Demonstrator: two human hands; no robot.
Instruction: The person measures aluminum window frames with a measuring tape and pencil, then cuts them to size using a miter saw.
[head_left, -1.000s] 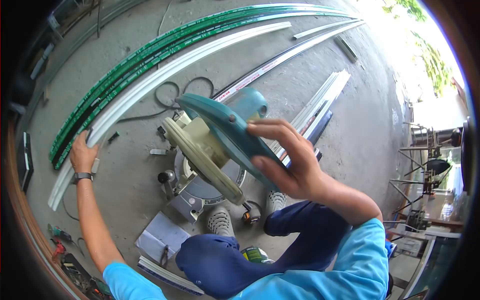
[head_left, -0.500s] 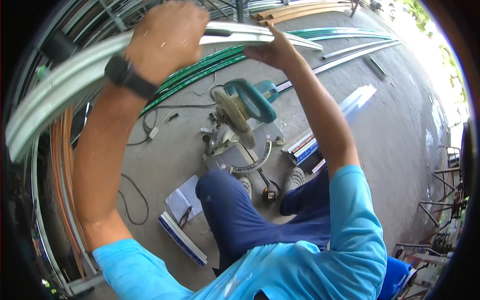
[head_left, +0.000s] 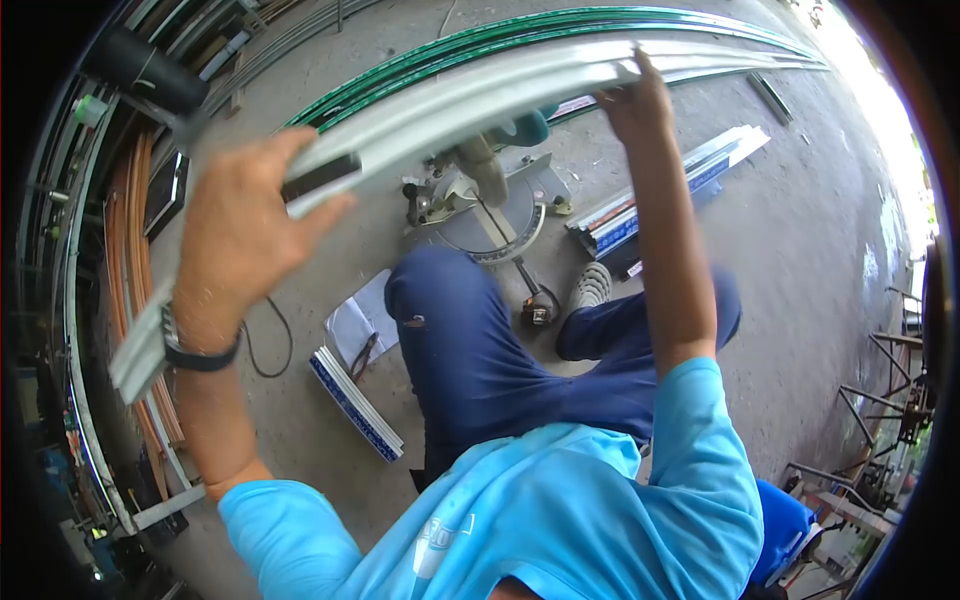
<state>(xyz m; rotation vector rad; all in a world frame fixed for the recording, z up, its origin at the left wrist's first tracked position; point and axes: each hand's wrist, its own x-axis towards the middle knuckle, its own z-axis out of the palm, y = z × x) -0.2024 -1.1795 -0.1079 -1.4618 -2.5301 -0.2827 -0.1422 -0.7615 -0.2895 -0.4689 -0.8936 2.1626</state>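
A long, pale aluminium profile (head_left: 450, 115) slants across the upper view, curved by the lens. My left hand (head_left: 240, 220), with a dark watch on its wrist, is wrapped over its left part, thumb and forefinger spread along it. Between that thumb and forefinger a dark bar-shaped piece (head_left: 322, 177) lies against the profile; whether the hand grips it too, I cannot tell. Toward the far right end, my right hand (head_left: 640, 108) grips the profile from below, thumb up. Under the profile stands a mitre saw (head_left: 480, 225), its upper part mostly hidden.
Green-wrapped profiles (head_left: 430, 68) lie on the floor beyond the saw. Shorter profiles (head_left: 660, 200) rest right of it. By my left knee are a paper sheet (head_left: 350, 315) and a bundle of cut pieces (head_left: 355, 405). A rack with brown lengths (head_left: 130, 250) stands at left.
The profile has come lower and nearer, now covering the saw's top. My left hand has moved down and left, its fingers more spread; my right hand has shifted right.
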